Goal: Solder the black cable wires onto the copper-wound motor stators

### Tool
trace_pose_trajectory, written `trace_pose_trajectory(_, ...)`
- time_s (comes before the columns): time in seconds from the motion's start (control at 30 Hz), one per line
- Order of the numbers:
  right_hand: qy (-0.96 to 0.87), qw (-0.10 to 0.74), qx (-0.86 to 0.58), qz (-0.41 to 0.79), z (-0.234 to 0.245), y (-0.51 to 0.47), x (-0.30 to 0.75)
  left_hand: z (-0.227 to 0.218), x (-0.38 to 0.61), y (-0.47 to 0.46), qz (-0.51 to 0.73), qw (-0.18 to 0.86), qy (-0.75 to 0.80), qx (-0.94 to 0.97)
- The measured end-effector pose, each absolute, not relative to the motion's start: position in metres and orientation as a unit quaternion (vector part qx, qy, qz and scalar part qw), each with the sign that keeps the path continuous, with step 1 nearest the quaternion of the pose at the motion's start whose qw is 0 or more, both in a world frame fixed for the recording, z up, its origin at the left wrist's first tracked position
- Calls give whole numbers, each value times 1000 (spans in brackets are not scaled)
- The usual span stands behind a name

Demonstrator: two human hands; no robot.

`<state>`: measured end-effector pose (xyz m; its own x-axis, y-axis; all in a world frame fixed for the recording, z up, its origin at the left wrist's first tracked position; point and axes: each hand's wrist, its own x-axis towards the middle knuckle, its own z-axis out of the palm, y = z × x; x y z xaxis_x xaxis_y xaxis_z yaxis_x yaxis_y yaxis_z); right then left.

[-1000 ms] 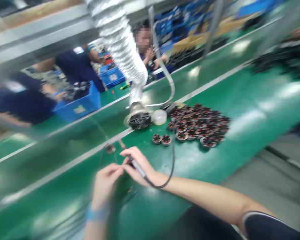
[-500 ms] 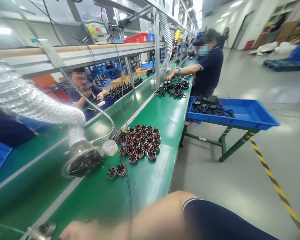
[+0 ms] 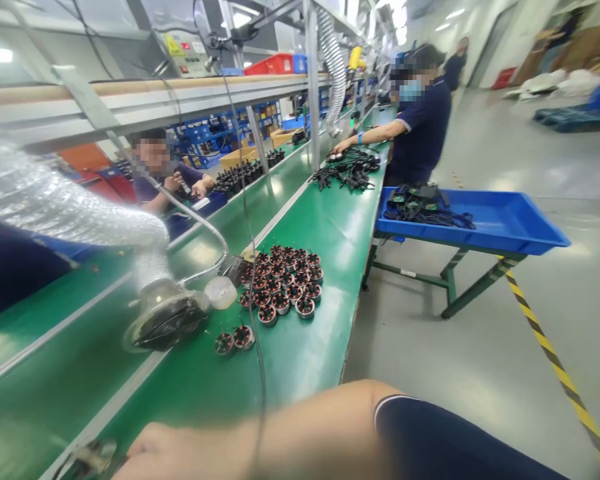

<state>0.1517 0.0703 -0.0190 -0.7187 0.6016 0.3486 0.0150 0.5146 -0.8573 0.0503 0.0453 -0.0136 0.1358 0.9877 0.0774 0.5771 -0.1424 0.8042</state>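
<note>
My right hand (image 3: 153,448) is low at the bottom edge of the head view, with the bare forearm reaching in from the right. Its fingers are blurred and partly cut off, so what they hold, if anything, is hidden. Just left of it is a small blurred metallic piece (image 3: 96,457) by the pale strip of the bench. My left hand is out of sight. Farther up the green bench (image 3: 300,357) stands a cluster of round motor stators with copper windings (image 3: 281,303). Two more stators (image 3: 234,339) sit apart, nearer to me.
A silver duct (image 3: 80,207) ends in a clear hood (image 3: 167,320) left of the stators. A thin cable (image 3: 261,367) hangs across the bench. One co-worker (image 3: 423,127) handles black cables (image 3: 350,170); another (image 3: 155,177) sits opposite. A blue tray (image 3: 505,213) stands at right.
My right hand has risen slightly into view, and the metallic piece beside it looks shifted or turned. The whole view has moved a little; the stators stay in place.
</note>
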Motion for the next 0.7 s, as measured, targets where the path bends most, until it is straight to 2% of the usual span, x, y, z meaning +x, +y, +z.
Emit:
trace_pose_trajectory(0.13,-858,322,-132,378,-15,59,161,14,-4,10,286,324,648,627)
trace_pose_trajectory(0.2,-834,363,-148,389,-16,57,163,22,-13,-3,247,390,652,601)
trace_pose_trajectory(0.37,-775,459,-195,387,-20,59,160,8,-20,-2,306,468,614,557)
trace_pose_trajectory(0.57,-802,436,-186,364,-24,53,159,-8,-23,-6,325,494,596,544)
trace_pose_trajectory(0.7,-795,450,-194,357,-29,51,156,-9,-26,-7,321,509,599,528)
